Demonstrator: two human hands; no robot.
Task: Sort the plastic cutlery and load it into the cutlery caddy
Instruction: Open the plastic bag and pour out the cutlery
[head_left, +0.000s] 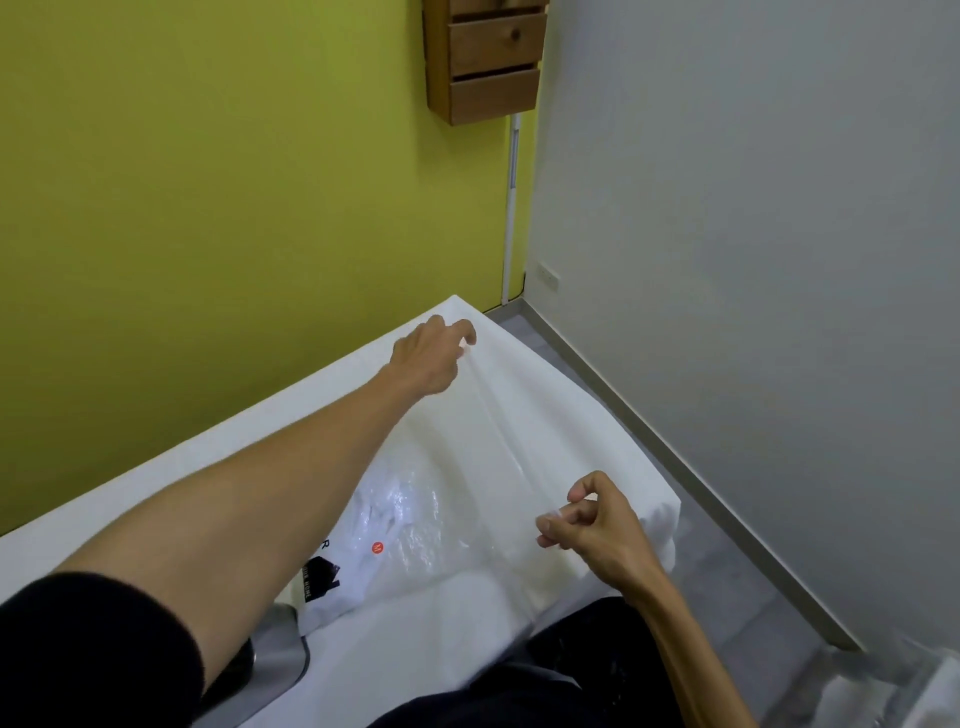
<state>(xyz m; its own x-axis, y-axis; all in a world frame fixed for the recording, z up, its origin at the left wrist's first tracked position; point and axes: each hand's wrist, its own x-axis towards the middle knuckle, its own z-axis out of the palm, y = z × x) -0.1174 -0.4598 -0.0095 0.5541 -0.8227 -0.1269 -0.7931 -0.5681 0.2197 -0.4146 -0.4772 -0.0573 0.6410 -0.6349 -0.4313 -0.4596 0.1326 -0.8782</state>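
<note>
Your left hand (431, 358) and right hand (587, 519) pinch clear plastic bag (447, 499) over desk (156, 493), frame centre; film looks flimsy, slippery; grip edges.

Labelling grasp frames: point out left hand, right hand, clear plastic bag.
left hand (428, 358), head view, back of hand.
right hand (592, 525), head view, knuckles.
clear plastic bag (467, 467), head view, stretched middle.

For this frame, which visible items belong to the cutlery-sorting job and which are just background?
Job:
- clear plastic bag, contents not clear, held stretched over the white table
- left hand pinching its far edge
- right hand pinching its near edge
No caddy in view.

Background:
- wooden wall rack
- wall outlet
- metal object at the table edge
</note>
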